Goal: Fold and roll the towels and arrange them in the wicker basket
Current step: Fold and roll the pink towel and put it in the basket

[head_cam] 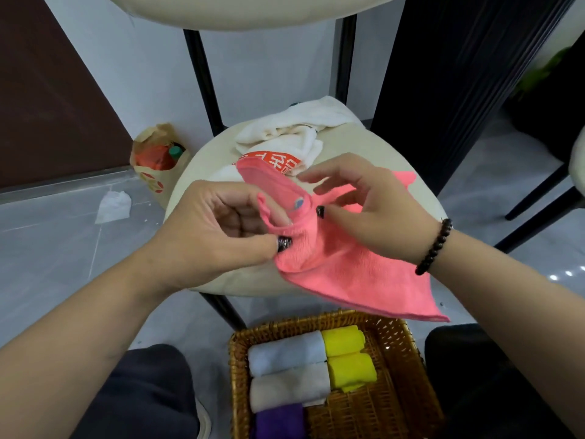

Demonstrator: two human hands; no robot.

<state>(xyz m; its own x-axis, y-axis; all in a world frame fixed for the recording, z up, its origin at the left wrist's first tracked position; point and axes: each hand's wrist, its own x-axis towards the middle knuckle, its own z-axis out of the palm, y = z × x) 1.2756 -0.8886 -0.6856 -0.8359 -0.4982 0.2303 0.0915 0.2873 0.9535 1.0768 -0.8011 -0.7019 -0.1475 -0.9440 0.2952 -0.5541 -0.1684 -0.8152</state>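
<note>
We are looking down at a round cream stool (221, 280) carrying a heap of white towels (285, 134), one printed in orange. Below it, the square wicker basket (408, 359) is holding rolled towels: two white (286, 353), two yellow (348, 356) and one purple (280, 421). Above the stool we are holding a soft pink towel (348, 274): our left hand (215, 229) is pinching its bunched corner, our right hand (373, 207) is gripping it with thumb and curled fingers.

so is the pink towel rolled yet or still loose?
Loose. The pink towel hangs unrolled from both hands over the stool, one corner drooping.
</note>
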